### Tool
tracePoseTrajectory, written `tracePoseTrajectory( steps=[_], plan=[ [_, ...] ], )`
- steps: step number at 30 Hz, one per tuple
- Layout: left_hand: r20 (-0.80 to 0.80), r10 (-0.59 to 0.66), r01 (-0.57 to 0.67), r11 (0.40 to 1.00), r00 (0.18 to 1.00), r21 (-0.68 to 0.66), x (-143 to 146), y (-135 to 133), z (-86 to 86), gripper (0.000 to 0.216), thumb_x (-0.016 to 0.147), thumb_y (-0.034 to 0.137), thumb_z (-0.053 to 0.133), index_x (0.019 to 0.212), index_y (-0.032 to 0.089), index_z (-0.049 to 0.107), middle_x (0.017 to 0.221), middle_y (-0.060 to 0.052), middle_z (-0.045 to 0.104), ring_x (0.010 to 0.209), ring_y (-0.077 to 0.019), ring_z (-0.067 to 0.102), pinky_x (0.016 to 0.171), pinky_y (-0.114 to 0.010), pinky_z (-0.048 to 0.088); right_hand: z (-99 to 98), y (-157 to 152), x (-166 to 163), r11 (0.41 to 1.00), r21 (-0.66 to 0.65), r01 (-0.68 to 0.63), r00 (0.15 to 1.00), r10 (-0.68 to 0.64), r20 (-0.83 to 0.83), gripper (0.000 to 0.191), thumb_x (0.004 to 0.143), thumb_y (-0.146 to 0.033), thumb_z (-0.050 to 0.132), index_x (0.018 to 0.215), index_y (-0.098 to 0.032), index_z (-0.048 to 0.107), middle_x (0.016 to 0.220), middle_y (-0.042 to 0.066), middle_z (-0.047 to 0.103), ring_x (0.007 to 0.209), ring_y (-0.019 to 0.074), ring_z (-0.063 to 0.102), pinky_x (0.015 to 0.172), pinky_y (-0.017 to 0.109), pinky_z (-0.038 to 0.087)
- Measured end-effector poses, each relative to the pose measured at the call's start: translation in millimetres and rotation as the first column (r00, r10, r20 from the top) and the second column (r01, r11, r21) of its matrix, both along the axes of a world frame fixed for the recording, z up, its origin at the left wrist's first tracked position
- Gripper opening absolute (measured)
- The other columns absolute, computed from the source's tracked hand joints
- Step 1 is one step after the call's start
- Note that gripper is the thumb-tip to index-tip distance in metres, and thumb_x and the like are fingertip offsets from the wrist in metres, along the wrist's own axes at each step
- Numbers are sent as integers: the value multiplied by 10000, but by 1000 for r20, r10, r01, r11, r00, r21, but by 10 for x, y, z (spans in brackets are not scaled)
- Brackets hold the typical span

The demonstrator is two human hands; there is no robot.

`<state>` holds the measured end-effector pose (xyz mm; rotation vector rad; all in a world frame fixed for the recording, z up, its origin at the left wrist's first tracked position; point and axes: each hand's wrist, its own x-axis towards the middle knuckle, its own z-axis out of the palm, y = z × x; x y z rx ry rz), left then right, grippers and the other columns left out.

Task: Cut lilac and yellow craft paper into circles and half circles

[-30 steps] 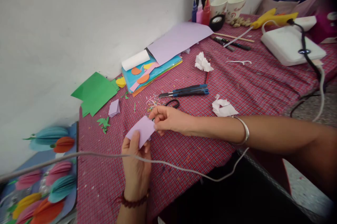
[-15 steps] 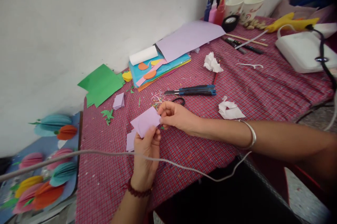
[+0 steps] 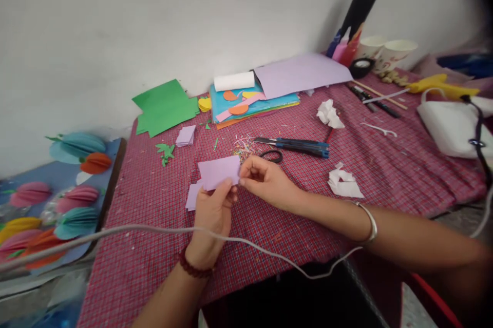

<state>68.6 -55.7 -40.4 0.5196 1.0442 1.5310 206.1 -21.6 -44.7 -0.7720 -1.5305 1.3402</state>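
Between thumb and fingers, my left hand (image 3: 213,210) grips a light purple piece of paper (image 3: 219,171) by its lower edge. The fingertips of my right hand (image 3: 265,176) are closed in a pinch at the paper's right edge. Beneath and left of it, more purple paper pieces (image 3: 192,197) lie on the checked tablecloth (image 3: 154,225). A small stack of purple paper (image 3: 186,135) sits farther back. Just beyond my right hand are black scissor handles (image 3: 271,156), paper shreds (image 3: 245,147) and a blue-black utility knife (image 3: 296,146) with its blade out.
Green paper (image 3: 165,107), a coloured paper stack (image 3: 254,107) and a large purple sheet (image 3: 304,74) lie along the wall. Crumpled tissues (image 3: 344,181) are to the right. A pale cable (image 3: 262,253) crosses in front of me. Paper fruits on a blue board (image 3: 115,151) stand left.
The purple paper has turned in my hands, its top edge now nearly level. Both hands keep their places on it. The view has shifted, so the table's items appear lower and more rightward.
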Motion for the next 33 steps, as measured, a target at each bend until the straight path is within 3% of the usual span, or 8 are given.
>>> tracePoseTrajectory(
  steps=[3,5,9,13,19,24,28,33],
  plan=[
    [-232,127,-110,990,964,87,-95,0,19,175,597,128,788,750,133,704,656,10,690,560,-86,611,550,-177,505,92,125,231,979,192,-71,932,-3,362,68,841,-170,511,880,-168,568,834,26,611,749,138,572,702,285,465],
    [-317,169,-142,984,933,104,-157,5,20,188,621,146,775,797,124,716,710,-16,715,624,-106,640,630,-209,529,126,213,399,925,374,-67,752,-199,628,141,823,-167,549,955,-166,598,938,65,630,877,190,582,812,343,456],
    [-365,159,-131,986,918,100,-219,18,28,187,647,155,743,825,106,717,748,-47,726,660,-136,654,655,-247,539,89,288,567,886,404,-229,479,-259,839,230,825,-150,538,1042,-143,617,1034,122,627,996,249,575,900,392,444],
    [-271,163,-141,985,949,100,-222,30,88,204,631,136,745,830,113,711,741,-31,718,668,-131,654,659,-240,538,81,264,521,887,371,-276,428,-231,873,307,838,-211,544,1133,-141,595,1076,132,620,1008,251,584,905,384,455],
    [78,76,-85,990,994,116,-304,48,202,180,586,94,766,737,159,693,701,11,705,627,-119,648,603,-240,555,152,221,404,845,388,-367,388,-240,890,430,747,-172,592,1177,-156,598,1131,143,589,1069,274,558,902,379,450],
    [240,50,-61,997,969,41,-363,45,218,148,587,83,771,680,154,680,669,7,715,609,-120,663,632,-258,579,192,237,455,920,323,-223,471,-188,862,528,722,-157,594,1248,-184,554,1067,104,648,903,222,630,801,317,478],
    [317,78,-87,996,945,14,-382,39,242,145,599,57,762,647,153,665,659,10,716,625,-117,670,666,-261,581,175,260,607,983,125,-138,591,-20,807,590,765,-259,624,1335,-194,485,996,87,684,839,225,651,775,358,491],
    [381,85,-89,996,921,-7,-385,33,316,160,620,24,729,675,155,657,712,7,722,680,-133,673,689,-296,579,173,53,672,938,-98,-333,884,347,314,712,793,-446,660,1410,-234,376,1278,118,532,1116,230,540,921,382,439]
  ],
)
